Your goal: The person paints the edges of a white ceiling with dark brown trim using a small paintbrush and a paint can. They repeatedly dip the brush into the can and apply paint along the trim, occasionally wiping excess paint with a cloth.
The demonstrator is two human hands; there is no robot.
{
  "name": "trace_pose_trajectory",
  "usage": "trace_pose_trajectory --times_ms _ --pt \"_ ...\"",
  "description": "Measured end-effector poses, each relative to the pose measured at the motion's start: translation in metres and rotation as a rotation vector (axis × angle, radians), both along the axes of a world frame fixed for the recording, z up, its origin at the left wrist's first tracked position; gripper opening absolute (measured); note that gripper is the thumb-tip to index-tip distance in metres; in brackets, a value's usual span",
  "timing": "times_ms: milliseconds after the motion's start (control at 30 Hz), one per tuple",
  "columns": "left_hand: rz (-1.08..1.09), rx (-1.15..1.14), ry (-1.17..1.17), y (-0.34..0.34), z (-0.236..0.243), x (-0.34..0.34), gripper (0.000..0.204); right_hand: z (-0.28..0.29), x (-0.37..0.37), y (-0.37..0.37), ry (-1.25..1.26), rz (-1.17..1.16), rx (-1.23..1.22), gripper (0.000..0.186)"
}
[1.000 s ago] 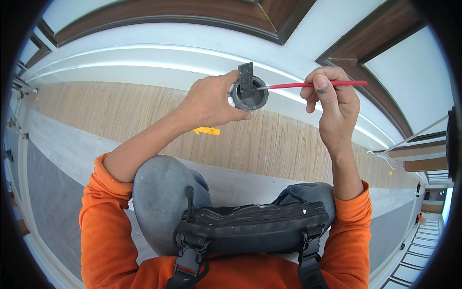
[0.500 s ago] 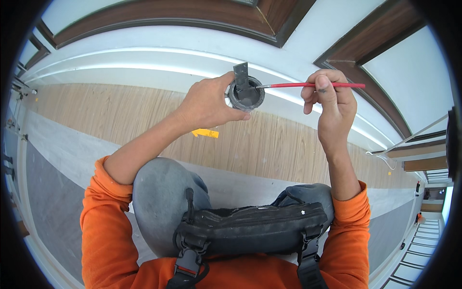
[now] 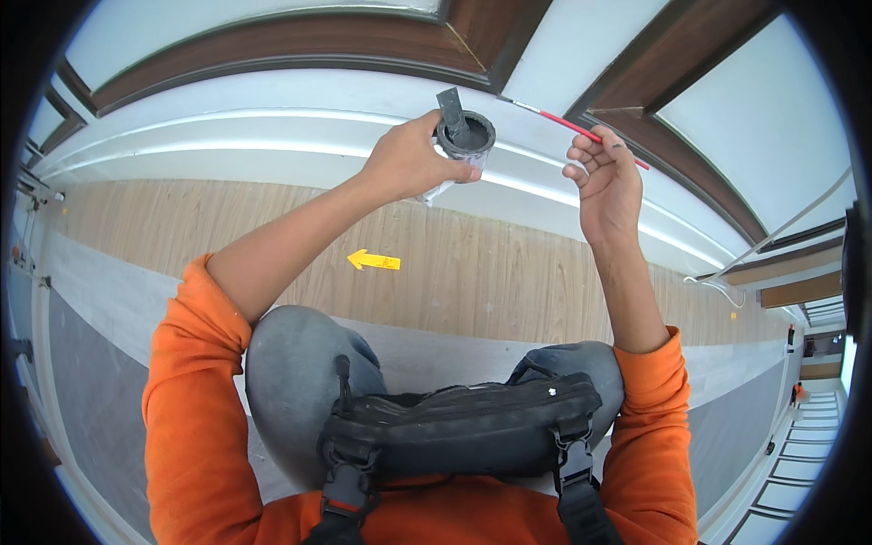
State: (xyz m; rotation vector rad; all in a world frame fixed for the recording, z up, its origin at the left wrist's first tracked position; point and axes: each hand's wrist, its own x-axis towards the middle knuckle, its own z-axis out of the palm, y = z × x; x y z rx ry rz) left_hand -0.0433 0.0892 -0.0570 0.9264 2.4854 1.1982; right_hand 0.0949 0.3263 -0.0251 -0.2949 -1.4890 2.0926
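So the wall (image 3: pixel 363 89) here is white, with chunky brown wood frames (image 3: pixel 272 47) edged in dark trim around white panels. Along the bottom there's a white baseboard (image 3: pixel 272 127) with a raised ridge. Floor's kinda patchwork: a light wood-look strip (image 3: pixel 472 282) by the wall, then a pale grey band (image 3: pixel 109 272), then darker grey (image 3: pixel 91 350). There's a yellow arrow sticker (image 3: pixel 373 262) on the wood part, pointing left. Way off right it gets pretty bright, near some white panels (image 3: pixel 804 468) with dark outlines.
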Motion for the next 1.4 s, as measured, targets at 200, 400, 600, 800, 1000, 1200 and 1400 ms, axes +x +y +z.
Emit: trace_pose_trajectory --times_ms 200,400,600,800,1000,1200,1400 --pt "0.027 -0.043 -0.050 0.026 -0.014 -0.005 0.079 -0.005 -0.006 -0.003 0.043 -0.111 0.303 0.021" --pt "0.027 -0.067 -0.031 0.031 -0.023 -0.003 0.080 -0.004 -0.015 -0.013 0.032 -0.124 0.525 0.019" --pt "-0.003 -0.066 -0.065 0.020 -0.023 0.005 0.081 -0.009 -0.018 -0.013 0.077 -0.157 0.654 0.018" --pt "-0.039 -0.141 -0.037 0.014 -0.021 0.012 0.083 -0.009 -0.018 -0.013 0.058 -0.226 0.737 0.016" --pt "-0.050 -0.146 -0.022 0.012 -0.019 0.015 0.083 -0.010 -0.020 -0.014 0.021 -0.218 0.781 0.016" --pt "-0.038 -0.113 -0.040 0.009 -0.015 0.015 0.080 -0.008 -0.021 -0.017 0.039 -0.219 0.806 0.016" --pt "-0.025 -0.105 -0.025 0.007 -0.012 0.016 0.076 -0.007 -0.022 -0.017 0.058 -0.231 0.895 0.016"
